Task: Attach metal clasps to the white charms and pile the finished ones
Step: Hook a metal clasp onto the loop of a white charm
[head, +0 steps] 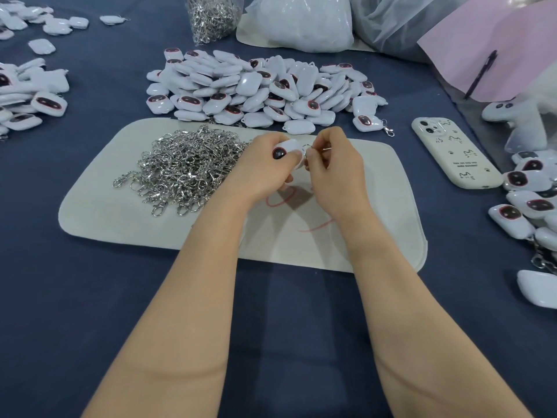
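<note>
Left hand (265, 165) curled round one white charm (288, 146), dark oval face toward the camera. Right hand (336, 164) pinches a small metal clasp (307, 150) at the charm's right edge; the exact join is hidden by the fingers. Both hands are held above a white mat (376, 236) (faint red marks show on it beneath the wrists), which lies on a worktop (90, 297) covered in dark blue cloth.

On the mat's left half, a loose heap of clasps (187, 167). Just beyond the mat's far edge, a large heap of charms (256, 89); at its right end, one charm with a clasp fitted (369, 122). To the right of the mat, a cream phone (452, 155) lying face down. At the right edge, a group of charms with clasps (524, 203). At the left edge, further charms (30, 95). Along the far side: a clear bag of clasps (211, 16), a white plastic bag (301, 22) and a pink sheet (497, 49).
</note>
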### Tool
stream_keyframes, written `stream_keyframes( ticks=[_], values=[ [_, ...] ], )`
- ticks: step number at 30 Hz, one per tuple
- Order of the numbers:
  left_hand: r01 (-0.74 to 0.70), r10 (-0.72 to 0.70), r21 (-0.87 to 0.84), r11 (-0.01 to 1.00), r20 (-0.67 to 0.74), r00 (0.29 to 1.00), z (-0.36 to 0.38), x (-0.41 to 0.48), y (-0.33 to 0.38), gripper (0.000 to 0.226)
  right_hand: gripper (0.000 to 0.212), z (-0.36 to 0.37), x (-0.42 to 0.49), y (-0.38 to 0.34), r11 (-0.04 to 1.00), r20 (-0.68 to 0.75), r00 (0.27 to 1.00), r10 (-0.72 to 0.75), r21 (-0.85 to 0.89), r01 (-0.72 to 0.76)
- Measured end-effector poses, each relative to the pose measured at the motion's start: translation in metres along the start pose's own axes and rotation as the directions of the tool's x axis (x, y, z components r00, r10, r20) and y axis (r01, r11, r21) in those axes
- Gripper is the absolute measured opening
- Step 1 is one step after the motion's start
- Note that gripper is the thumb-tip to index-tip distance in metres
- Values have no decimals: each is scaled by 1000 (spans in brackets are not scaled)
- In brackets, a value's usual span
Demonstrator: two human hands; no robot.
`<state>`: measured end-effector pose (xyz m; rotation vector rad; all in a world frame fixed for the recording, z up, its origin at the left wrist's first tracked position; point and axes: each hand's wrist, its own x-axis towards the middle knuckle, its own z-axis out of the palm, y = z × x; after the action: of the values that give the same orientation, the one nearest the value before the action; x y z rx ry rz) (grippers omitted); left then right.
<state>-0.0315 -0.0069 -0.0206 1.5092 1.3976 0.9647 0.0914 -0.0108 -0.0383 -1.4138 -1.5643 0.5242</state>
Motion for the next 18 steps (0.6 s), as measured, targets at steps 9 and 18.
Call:
stream_keyframes(
  ticks=[9, 18],
  values=[
    [-5, 4, -26, 1000, -44, 999, -1, 1, -1, 18, 11, 1, -1, -1, 1000, 54, 998, -19, -11, 20],
    [-39, 39, -6, 999, -69, 997, 0, -1, -2, 21, 12, 1, -2, -3, 998, 122, 992, -36, -39, 41]
  ],
)
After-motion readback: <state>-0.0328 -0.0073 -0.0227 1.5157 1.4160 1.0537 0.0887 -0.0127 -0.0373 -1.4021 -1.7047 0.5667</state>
